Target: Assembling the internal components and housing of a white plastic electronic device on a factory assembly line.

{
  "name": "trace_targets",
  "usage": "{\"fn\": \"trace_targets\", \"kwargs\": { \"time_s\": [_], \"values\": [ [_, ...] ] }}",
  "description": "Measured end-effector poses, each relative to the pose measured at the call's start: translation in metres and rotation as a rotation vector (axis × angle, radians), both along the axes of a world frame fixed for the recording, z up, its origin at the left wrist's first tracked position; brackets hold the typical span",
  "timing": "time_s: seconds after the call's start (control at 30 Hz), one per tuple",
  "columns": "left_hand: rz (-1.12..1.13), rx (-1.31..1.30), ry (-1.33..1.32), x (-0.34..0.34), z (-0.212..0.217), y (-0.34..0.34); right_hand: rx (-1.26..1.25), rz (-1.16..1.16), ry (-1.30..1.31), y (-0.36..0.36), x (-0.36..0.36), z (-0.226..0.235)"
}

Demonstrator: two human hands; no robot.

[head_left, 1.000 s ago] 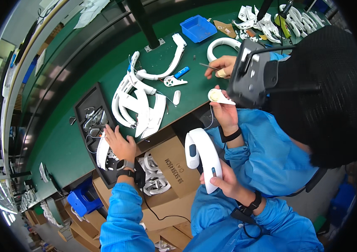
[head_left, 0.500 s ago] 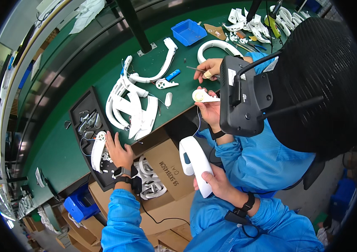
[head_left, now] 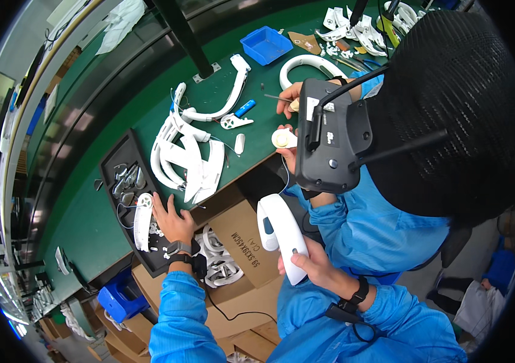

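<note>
My right hand (head_left: 318, 266) is wrapped round the lower end of a white curved plastic housing (head_left: 294, 237) with a grey oval patch on its inner side. My left hand (head_left: 175, 222) lies over the edge of a black tray (head_left: 112, 166), fingers stretched out and apart. Its fingertips are beside a white curved housing piece (head_left: 141, 227) with a round vented end and thin wires. Whether they touch it I cannot tell. Small metal-looking parts (head_left: 127, 178) and little white bits share that tray.
At right, a co-worker (head_left: 384, 199) in blue holds a white round-ended part (head_left: 282, 138) and a thin tool. White curved housings (head_left: 191, 157) lie piled on the green bench (head_left: 82, 202), behind them a blue bin (head_left: 266, 45). Below is an open carton (head_left: 248, 242) of white parts.
The co-worker's head and headset have shifted left, covering more of their hands. My view has moved slightly. My hands keep nearly the same pose, the right still holding the white housing.
</note>
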State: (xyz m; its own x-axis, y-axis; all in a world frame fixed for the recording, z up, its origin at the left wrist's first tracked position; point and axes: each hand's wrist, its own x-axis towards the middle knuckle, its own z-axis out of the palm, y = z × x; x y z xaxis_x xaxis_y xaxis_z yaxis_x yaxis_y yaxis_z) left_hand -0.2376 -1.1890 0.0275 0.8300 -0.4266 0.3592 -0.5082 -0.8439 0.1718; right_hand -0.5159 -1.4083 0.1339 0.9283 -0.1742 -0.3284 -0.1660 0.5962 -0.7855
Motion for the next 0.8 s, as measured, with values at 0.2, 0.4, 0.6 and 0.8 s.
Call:
{"fn": "trace_targets", "kwargs": {
  "time_s": [0.2, 0.4, 0.6, 0.8],
  "values": [
    [-0.013, 0.02, -0.013, 0.001, 0.0, 0.001, 0.025, 0.015, -0.01, -0.003, -0.002, 0.002],
    [-0.001, 0.04, -0.024, 0.0, -0.003, 0.0, 0.011, 0.024, -0.023, -0.002, -0.005, 0.001],
    [-0.001, 0.049, -0.031, -0.002, -0.005, 0.001, 0.105, -0.028, 0.0, -0.001, -0.007, -0.004],
    [0.011, 0.054, -0.03, -0.001, -0.002, -0.002, 0.067, -0.055, 0.138, -0.002, 0.0, 0.004]
  ]
}}
